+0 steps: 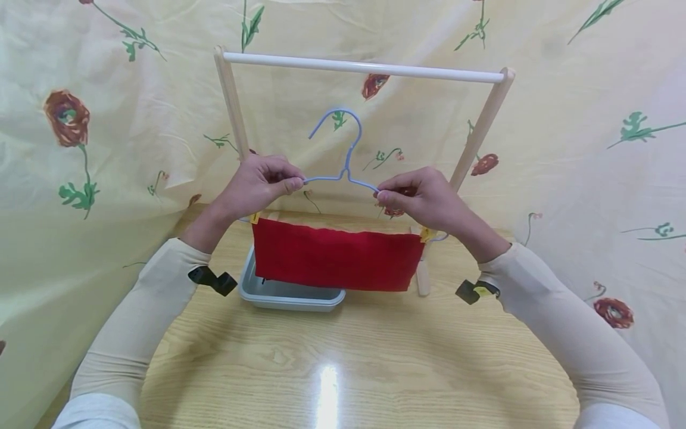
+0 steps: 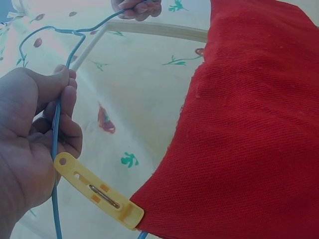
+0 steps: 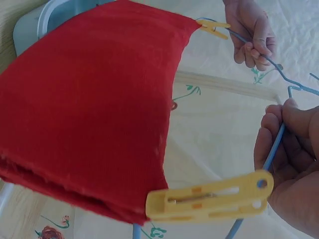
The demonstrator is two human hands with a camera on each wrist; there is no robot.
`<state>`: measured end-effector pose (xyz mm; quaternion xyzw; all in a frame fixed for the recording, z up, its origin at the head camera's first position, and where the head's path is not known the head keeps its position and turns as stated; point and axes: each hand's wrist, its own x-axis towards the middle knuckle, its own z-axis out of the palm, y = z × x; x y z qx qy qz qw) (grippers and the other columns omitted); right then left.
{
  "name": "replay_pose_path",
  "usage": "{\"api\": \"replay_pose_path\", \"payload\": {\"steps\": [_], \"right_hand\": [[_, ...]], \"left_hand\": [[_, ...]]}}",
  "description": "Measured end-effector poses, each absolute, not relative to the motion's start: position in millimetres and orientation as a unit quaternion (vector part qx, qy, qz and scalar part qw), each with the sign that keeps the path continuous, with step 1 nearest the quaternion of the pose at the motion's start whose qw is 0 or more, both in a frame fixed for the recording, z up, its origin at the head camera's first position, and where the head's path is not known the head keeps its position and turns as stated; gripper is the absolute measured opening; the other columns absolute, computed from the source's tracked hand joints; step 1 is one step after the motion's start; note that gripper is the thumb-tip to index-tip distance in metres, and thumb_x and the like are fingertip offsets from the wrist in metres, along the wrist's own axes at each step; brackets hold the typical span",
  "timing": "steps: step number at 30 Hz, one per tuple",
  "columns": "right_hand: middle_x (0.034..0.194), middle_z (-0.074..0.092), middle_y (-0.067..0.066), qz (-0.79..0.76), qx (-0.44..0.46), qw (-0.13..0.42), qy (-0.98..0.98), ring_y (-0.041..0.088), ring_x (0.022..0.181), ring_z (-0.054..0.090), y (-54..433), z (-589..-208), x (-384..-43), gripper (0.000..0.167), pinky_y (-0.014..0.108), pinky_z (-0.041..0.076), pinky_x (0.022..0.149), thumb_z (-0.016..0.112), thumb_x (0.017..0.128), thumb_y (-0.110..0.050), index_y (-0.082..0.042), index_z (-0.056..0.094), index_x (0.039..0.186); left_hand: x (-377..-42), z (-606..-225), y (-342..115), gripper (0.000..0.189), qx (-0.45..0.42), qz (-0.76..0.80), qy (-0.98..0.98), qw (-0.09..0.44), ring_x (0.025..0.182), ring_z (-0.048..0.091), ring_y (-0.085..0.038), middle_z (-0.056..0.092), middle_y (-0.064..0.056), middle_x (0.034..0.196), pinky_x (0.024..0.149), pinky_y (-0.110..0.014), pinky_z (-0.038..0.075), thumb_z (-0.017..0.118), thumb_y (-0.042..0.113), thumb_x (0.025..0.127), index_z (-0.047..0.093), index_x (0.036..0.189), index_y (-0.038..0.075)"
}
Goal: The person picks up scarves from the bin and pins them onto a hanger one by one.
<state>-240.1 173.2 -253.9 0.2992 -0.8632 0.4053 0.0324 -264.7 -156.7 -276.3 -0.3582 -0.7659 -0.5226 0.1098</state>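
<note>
A blue wire hanger (image 1: 347,173) is held up in front, its hook pointing upward. My left hand (image 1: 268,182) pinches its left shoulder between thumb and fingers. On the opposite shoulder, my right hand (image 1: 420,196) has the same kind of pinch. A red cloth (image 1: 337,256) hangs along the lower part of the hanger. Yellow clothespins hold its top corners: the left clothespin (image 2: 99,191) is just below my left hand, and the right clothespin (image 3: 209,196) sits under my right hand. The hanger's bottom wire is mostly hidden behind the cloth.
Behind the hanger stands a wooden rack (image 1: 230,101) with a white crossbar (image 1: 364,67), higher than the hook in the head view. A grey-blue basin (image 1: 292,302) rests on the wooden table (image 1: 375,369), partly covered by the cloth. Flower-patterned curtain (image 1: 563,149) surrounds the table.
</note>
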Motion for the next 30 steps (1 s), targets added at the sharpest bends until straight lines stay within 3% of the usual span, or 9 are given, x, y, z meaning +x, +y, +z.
{"api": "replay_pose_path", "payload": {"steps": [9, 15, 23, 30], "right_hand": [[0.095, 0.075, 0.021, 0.429, 0.274, 0.042, -0.86, 0.016, 0.075, 0.074, 170.5, -255.9, -236.0, 0.019, 0.025, 0.06, 0.071, 0.073, 0.094, -0.006, 0.003, 0.077, 0.111], [0.091, 0.075, 0.019, 0.438, 0.262, 0.06, -0.858, 0.012, 0.071, 0.072, 168.5, -257.3, -234.2, 0.018, 0.023, 0.06, 0.07, 0.072, 0.095, -0.006, 0.005, 0.076, 0.109], [0.093, 0.074, 0.018, 0.445, 0.243, 0.067, -0.86, 0.014, 0.072, 0.072, 167.9, -258.0, -232.6, 0.019, 0.024, 0.06, 0.07, 0.07, 0.097, -0.009, 0.004, 0.077, 0.109], [0.098, 0.074, 0.018, 0.434, 0.244, 0.085, -0.863, 0.011, 0.077, 0.07, 172.2, -257.8, -230.0, 0.019, 0.021, 0.058, 0.071, 0.07, 0.097, -0.01, 0.002, 0.077, 0.11]], "left_hand": [[-264.5, -275.5, -155.4, 0.01, -0.361, -0.508, -0.776, 0.102, 0.069, 0.054, -0.019, 0.07, -0.008, 0.086, 0.06, -0.023, 0.043, 0.073, -0.002, 0.092, 0.078, 0.1, -0.004], [-263.7, -274.5, -155.8, 0.012, -0.357, -0.495, -0.787, 0.093, 0.07, 0.053, -0.02, 0.071, -0.015, 0.09, 0.062, -0.024, 0.042, 0.072, 0.002, 0.094, 0.077, 0.103, -0.003], [-260.3, -272.3, -157.9, 0.017, -0.341, -0.479, -0.804, 0.083, 0.078, 0.062, -0.022, 0.073, -0.008, 0.093, 0.07, -0.027, 0.049, 0.073, 0.009, 0.095, 0.077, 0.11, 0.002], [-257.1, -271.0, -163.0, 0.023, -0.327, -0.484, -0.807, 0.08, 0.091, 0.072, -0.014, 0.078, -0.007, 0.101, 0.082, -0.026, 0.056, 0.072, 0.013, 0.096, 0.075, 0.117, 0.002]]}}
